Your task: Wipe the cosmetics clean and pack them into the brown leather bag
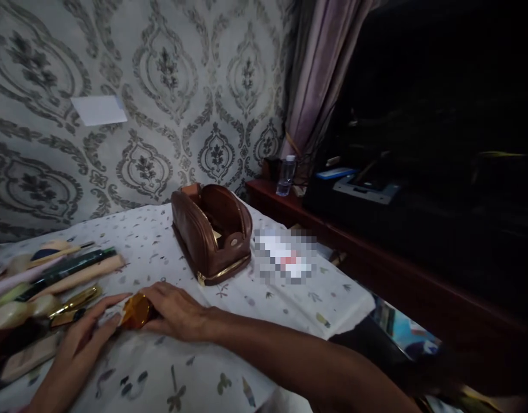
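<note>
I have the left hand [85,335] low in the view, thumb and forefinger narrowed on the white end of a small amber-capped item [136,312]; the right hand [173,312] is curled about its amber end, so both hands are on the one thing, just above or on the white patterned cloth [195,358], and I cannot tell which. Just left of my left hand I see a flat pale case [31,358]; a shiny gold tube [77,299] lies a little beyond it, near the fingers; past that are a long beige tube [85,275] and a dark green tube [70,267], lying side by side in a loose cluster whose left part is blurred.

Beyond my right hand, well clear of the fingers, the brown bag [212,261] stands upright on the cloth, its top unzipped and gaping; to its right is a pixelated patch that I cannot read. Farther off, a clear bottle [286,178] with a white cap stands on a dark red ledge [264,194], near a mauve curtain [309,92]; at the back I get patterned wallpaper [164,69], with a white card [100,110] against it.
</note>
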`<act>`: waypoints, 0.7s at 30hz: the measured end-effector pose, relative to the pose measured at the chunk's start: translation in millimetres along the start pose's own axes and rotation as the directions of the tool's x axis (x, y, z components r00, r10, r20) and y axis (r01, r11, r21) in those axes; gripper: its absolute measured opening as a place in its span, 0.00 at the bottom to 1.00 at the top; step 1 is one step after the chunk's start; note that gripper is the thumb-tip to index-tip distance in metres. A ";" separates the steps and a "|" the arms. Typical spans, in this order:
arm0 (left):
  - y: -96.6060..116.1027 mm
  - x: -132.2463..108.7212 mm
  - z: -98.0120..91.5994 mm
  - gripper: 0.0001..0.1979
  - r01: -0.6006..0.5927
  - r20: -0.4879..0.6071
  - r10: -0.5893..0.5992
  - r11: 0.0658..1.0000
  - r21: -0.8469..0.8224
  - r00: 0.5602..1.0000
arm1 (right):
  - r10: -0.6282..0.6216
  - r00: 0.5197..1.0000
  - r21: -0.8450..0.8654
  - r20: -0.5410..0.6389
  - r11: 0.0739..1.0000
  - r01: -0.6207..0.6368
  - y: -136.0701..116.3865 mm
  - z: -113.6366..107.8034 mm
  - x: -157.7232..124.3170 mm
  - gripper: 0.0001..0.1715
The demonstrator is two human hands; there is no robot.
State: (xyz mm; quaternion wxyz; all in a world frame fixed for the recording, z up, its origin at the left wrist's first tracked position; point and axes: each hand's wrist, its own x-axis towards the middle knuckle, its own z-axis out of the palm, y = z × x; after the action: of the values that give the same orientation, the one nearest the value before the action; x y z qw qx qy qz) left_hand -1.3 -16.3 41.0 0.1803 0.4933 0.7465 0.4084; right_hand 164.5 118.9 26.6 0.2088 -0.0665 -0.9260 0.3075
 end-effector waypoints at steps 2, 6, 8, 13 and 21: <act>0.2 -0.2 4.0 0.20 -0.043 -0.006 0.043 0.998 0.035 0.999 | -0.003 1.000 -0.001 -0.003 1.000 0.003 -0.7 1.1 -0.9 0.28; 0.8 0.0 15.1 0.25 -0.100 -0.083 0.108 0.990 0.096 0.991 | 0.019 0.999 -0.004 -0.034 1.000 -0.019 -1.2 4.3 -0.4 0.33; 1.8 0.1 19.1 0.28 -0.119 -0.104 0.130 0.987 0.113 0.986 | 0.026 0.999 -0.020 -0.045 0.999 -0.027 -3.1 4.5 -0.4 0.32; 5.3 0.7 20.7 0.27 -0.086 -0.097 0.097 0.990 0.111 0.990 | 0.005 0.997 0.006 -0.077 1.000 -0.004 -6.5 3.7 -2.7 0.27; 28.0 -0.9 16.1 0.22 0.014 -0.024 -0.016 0.994 -0.110 1.000 | 0.076 0.994 0.170 -0.075 0.983 -0.062 -2.7 6.3 -1.2 0.43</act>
State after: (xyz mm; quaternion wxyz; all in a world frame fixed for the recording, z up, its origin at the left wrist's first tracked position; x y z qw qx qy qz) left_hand 26.4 -5.1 53.2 0.2008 0.4719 0.7289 0.4536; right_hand 162.9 113.0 23.3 0.2404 -0.0933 -0.8847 0.3883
